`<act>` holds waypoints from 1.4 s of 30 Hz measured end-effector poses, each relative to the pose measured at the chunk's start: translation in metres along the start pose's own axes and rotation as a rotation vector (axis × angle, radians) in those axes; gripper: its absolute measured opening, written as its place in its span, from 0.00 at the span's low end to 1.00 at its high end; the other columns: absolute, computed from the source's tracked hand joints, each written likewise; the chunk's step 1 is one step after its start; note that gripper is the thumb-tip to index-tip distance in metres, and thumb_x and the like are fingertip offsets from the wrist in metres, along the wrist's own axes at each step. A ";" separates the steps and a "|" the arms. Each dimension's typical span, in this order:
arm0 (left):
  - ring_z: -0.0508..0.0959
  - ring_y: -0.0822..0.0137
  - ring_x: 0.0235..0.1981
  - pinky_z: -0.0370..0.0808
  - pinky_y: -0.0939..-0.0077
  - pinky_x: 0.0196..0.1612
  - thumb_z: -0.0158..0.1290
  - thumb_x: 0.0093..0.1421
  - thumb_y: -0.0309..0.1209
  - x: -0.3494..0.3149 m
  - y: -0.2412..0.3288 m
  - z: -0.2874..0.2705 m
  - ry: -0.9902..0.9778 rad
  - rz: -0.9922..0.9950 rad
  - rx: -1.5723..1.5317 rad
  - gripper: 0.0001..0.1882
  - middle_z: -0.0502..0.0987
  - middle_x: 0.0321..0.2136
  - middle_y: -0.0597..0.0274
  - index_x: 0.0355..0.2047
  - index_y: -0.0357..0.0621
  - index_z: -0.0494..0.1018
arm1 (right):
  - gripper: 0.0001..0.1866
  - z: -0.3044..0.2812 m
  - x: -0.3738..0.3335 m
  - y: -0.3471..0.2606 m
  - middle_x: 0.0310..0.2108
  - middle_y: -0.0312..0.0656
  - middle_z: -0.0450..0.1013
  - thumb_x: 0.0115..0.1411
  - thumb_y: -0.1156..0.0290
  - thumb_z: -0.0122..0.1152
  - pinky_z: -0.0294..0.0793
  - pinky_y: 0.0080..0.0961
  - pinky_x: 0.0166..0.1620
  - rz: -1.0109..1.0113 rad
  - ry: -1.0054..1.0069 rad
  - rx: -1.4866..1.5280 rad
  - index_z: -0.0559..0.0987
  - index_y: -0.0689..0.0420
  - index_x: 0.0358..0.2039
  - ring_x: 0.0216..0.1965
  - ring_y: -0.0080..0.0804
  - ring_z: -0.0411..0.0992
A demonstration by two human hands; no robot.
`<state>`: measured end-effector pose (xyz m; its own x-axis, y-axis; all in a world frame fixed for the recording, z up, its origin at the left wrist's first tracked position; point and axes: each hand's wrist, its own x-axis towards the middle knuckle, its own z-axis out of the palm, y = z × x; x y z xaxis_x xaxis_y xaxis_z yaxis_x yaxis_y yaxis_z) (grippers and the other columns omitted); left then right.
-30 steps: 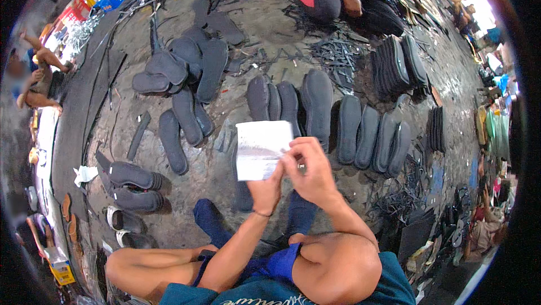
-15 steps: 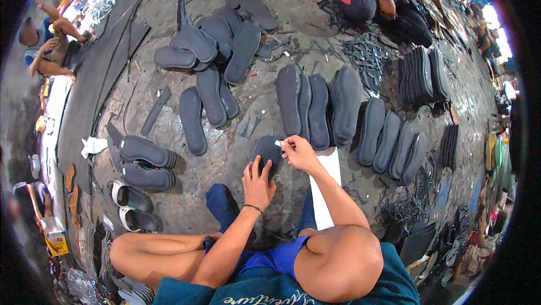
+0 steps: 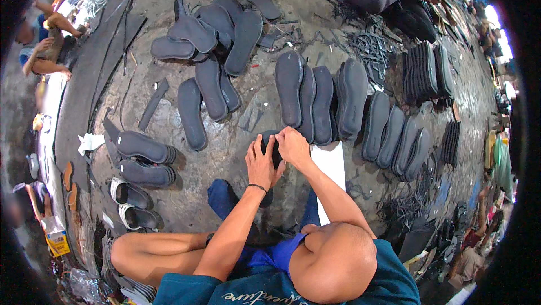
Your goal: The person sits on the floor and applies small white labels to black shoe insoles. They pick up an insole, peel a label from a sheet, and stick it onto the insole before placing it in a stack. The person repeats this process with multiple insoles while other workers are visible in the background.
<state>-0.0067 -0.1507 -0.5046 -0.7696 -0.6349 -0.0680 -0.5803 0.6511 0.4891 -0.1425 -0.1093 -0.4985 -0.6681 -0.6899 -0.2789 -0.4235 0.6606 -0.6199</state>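
Head view: a dark sole (image 3: 276, 154) lies in front of the person, beneath the left hand (image 3: 260, 164) and just left of the right hand (image 3: 294, 146), which partly cover it; the left hand is spread, fingers apart and thumb out to the side, laid on the sole and not wrapped around it; the right hand is bent, its fingertips drawn together by the sole's far right part, and whether they pinch anything cannot be told, since the fingers hide it; a white sheet (image 3: 331, 170) lies under the right forearm; beyond the hands lies a row of dark soles (image 3: 289, 91); a layered stack of soles (image 3: 143, 158) lies to the left.
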 end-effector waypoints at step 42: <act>0.61 0.44 0.63 0.58 0.53 0.65 0.61 0.56 0.44 0.162 0.011 0.019 0.031 -0.161 -0.423 0.40 0.61 0.62 0.41 0.65 0.44 0.59 | 0.78 -0.081 0.075 0.038 0.59 0.73 0.56 0.28 0.44 0.84 0.65 0.44 0.62 0.374 0.324 0.162 0.42 0.74 0.64 0.60 0.65 0.61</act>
<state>-0.1429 -0.2385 -0.5272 -0.6662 -0.7305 -0.1499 -0.5275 0.3195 0.7872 -0.2581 -0.1121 -0.4830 -0.9216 -0.2714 -0.2775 -0.0366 0.7726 -0.6339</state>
